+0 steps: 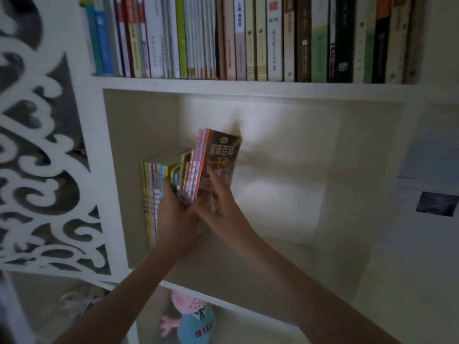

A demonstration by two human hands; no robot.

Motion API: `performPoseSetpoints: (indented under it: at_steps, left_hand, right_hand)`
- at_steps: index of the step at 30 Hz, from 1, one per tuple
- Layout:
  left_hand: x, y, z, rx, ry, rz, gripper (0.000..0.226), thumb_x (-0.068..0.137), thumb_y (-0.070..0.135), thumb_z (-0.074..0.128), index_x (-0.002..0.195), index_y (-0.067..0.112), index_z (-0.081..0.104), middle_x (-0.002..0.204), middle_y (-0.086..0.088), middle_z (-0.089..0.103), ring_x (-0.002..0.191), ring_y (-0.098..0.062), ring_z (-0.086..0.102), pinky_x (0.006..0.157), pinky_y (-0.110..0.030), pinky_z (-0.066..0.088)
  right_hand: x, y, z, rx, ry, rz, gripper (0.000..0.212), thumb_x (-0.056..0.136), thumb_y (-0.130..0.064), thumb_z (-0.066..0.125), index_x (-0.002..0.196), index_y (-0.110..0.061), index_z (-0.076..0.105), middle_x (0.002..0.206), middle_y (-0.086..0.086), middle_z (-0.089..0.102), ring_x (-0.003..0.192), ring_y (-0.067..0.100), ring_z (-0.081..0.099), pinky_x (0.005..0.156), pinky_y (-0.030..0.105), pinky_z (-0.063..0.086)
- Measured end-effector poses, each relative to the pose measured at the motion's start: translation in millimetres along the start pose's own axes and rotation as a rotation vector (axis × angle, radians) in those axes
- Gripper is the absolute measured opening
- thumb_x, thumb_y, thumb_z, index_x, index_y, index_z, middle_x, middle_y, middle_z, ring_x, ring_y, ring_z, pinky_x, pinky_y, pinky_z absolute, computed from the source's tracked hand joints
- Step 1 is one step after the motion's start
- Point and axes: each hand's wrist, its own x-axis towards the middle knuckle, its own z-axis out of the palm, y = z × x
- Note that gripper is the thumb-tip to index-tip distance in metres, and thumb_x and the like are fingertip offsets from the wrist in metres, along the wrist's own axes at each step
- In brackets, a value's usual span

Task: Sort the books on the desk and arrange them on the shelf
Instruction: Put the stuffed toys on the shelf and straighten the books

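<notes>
A row of thin colourful books point(152, 194) stands upright in the left part of the white shelf compartment point(285, 249). To their right a small stack of books point(213, 160) with a dark cover facing right tilts slightly rightward. My left hand point(173, 219) grips the lower spines between the row and the stack. My right hand point(218, 202) holds the stack from its right side, fingers on the dark cover. The books' lower ends are hidden behind my hands.
The upper shelf point(248, 85) is packed with upright books point(248, 38). A carved white fretwork panel point(37, 170) borders the left. A pink and blue plush toy point(193, 321) sits in the compartment below. Papers are stuck on the wall point(434, 194) to the right.
</notes>
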Motion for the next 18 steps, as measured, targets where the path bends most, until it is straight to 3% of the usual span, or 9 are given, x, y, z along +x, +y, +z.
performPoseSetpoints:
  at_steps: [2, 5, 7, 9, 10, 12, 15, 18]
  left_hand:
    - [0.1, -1.6, -1.3, -0.041, 0.031, 0.018, 0.053, 0.082, -0.003, 0.068, 0.123, 0.010, 0.036, 0.103, 0.011, 0.059, 0.083, 0.013, 0.062, 0.062, -0.006, 0.047]
    - [-5.7, -14.6, -2.1, 0.010, 0.070, 0.072, 0.080, 0.072, 0.004, 0.079, 0.136, 0.002, 0.031, 0.119, 0.003, 0.054, 0.103, 0.008, 0.058, 0.079, -0.010, 0.048]
    - [-12.3, -29.2, -0.3, 0.171, 0.096, 0.152, 0.094, 0.071, 0.022, 0.077, 0.143, -0.001, 0.022, 0.137, -0.013, 0.038, 0.128, -0.010, 0.042, 0.100, -0.032, 0.045]
    - [-16.5, -44.3, 1.4, 0.347, 0.127, 0.296, 0.100, 0.073, 0.038, 0.066, 0.147, 0.003, 0.008, 0.147, -0.013, 0.018, 0.139, -0.028, 0.023, 0.103, -0.056, 0.039]
    - [-15.7, -50.1, 1.4, 0.393, 0.132, 0.347, 0.101, 0.075, 0.040, 0.064, 0.148, 0.004, 0.005, 0.148, -0.013, 0.014, 0.141, -0.031, 0.018, 0.101, -0.060, 0.038]
    - [-14.1, -57.2, -2.4, 0.474, 0.102, 0.427, 0.102, 0.077, 0.043, 0.062, 0.148, 0.003, 0.001, 0.152, -0.015, 0.009, 0.143, -0.033, 0.012, 0.109, -0.058, 0.030]
    - [-15.7, -53.8, -13.8, 0.600, -0.041, 0.570, 0.100, 0.084, 0.052, 0.050, 0.150, 0.004, -0.009, 0.158, -0.013, -0.012, 0.146, -0.036, -0.004, 0.120, -0.043, 0.000]
    - [-19.7, -51.2, -23.5, 0.662, -0.028, 0.622, 0.102, 0.081, 0.052, 0.050, 0.150, 0.010, -0.012, 0.158, -0.008, -0.019, 0.146, -0.033, -0.011, 0.119, -0.044, -0.006]
  right_hand:
    - [7.9, 6.1, 11.5, -0.019, 0.039, -0.026, 0.067, 0.094, -0.017, 0.060, 0.140, -0.047, 0.020, 0.150, -0.007, 0.028, 0.139, 0.009, 0.031, 0.115, 0.033, 0.032]
    - [12.4, 19.6, 18.7, 0.041, 0.168, 0.022, 0.056, 0.084, -0.030, 0.073, 0.128, -0.035, 0.039, 0.129, -0.008, 0.041, 0.117, -0.003, 0.047, 0.102, 0.020, 0.042]
    - [13.8, 29.0, 18.0, 0.020, 0.159, 0.074, 0.044, 0.085, -0.026, 0.073, 0.117, -0.025, 0.042, 0.117, -0.004, 0.045, 0.101, -0.007, 0.051, 0.088, 0.017, 0.043]
    - [13.7, 34.8, 17.1, -0.071, 0.082, 0.080, 0.041, 0.087, -0.023, 0.071, 0.112, -0.024, 0.039, 0.114, -0.002, 0.043, 0.102, 0.003, 0.050, 0.087, 0.017, 0.041]
    - [13.2, 36.5, 16.9, -0.100, 0.059, 0.070, 0.041, 0.087, -0.023, 0.071, 0.112, -0.023, 0.038, 0.114, -0.001, 0.042, 0.105, 0.009, 0.049, 0.089, 0.016, 0.040]
    - [12.8, 40.3, 17.2, -0.087, 0.068, 0.055, 0.041, 0.086, -0.022, 0.072, 0.111, -0.027, 0.039, 0.115, -0.001, 0.044, 0.109, 0.013, 0.049, 0.089, 0.014, 0.040]
    - [9.1, 50.2, 17.9, -0.065, 0.076, 0.049, 0.053, 0.077, -0.028, 0.079, 0.107, -0.042, 0.037, 0.117, -0.006, 0.043, 0.112, 0.012, 0.050, 0.095, 0.020, 0.043]
    - [7.8, 53.5, 21.8, -0.043, 0.089, 0.118, 0.074, 0.059, -0.049, 0.081, 0.112, -0.044, 0.031, 0.121, -0.011, 0.035, 0.119, 0.013, 0.045, 0.099, 0.026, 0.044]
